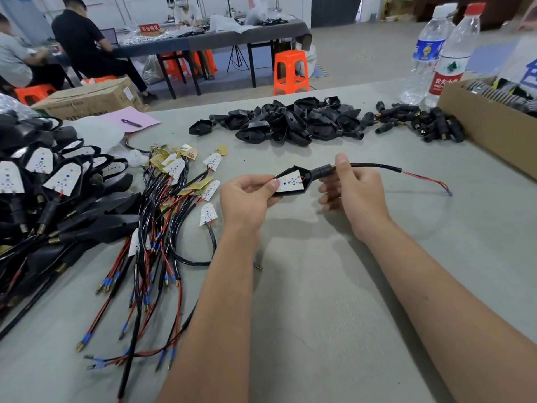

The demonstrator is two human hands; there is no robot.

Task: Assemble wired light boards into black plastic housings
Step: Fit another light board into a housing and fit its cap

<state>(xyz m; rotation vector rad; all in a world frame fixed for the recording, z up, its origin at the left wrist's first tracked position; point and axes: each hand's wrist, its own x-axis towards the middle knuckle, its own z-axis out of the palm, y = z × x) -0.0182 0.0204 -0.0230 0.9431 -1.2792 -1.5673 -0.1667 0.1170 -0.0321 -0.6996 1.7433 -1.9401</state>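
While my left hand (247,196) grips the black housing (293,181) from its left side, thumb pressing the white light board (290,183) into it, my right hand (351,190) pinches the round black plug (322,172) on its right end. The piece hangs between both hands, above the grey table (319,286). It lies long from left to right, and its wire (383,167) runs off to the right. The housing is hard, shiny plastic with a pointed shape. The board is flat with small yellow dots. I think the board needs one more push to sit flat.
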